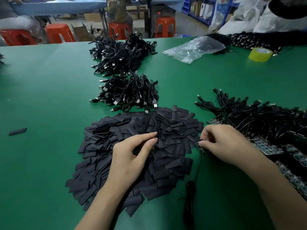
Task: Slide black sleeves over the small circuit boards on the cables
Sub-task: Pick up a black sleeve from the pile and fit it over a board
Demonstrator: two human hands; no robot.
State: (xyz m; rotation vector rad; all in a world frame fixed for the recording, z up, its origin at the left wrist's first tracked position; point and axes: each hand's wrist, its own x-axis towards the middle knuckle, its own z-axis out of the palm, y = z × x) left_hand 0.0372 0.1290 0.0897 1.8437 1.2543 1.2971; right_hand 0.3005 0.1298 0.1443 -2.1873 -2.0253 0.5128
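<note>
The right hand [224,144] pinches a small bare circuit board [199,143] on its thin black cable [198,170] beside the heap of flat black sleeves [166,127], over which the left hand [131,156] hovers loosely open, holding nothing visible. No sleeve is on this board yet, and the big tangle of unsleeved boards [265,123] at right suggests much remains (the black USB-cable bundles [127,93] farther up the green counter [49,97] may be done). Only "OWN" on a distant shirt [114,4] reads.
</note>
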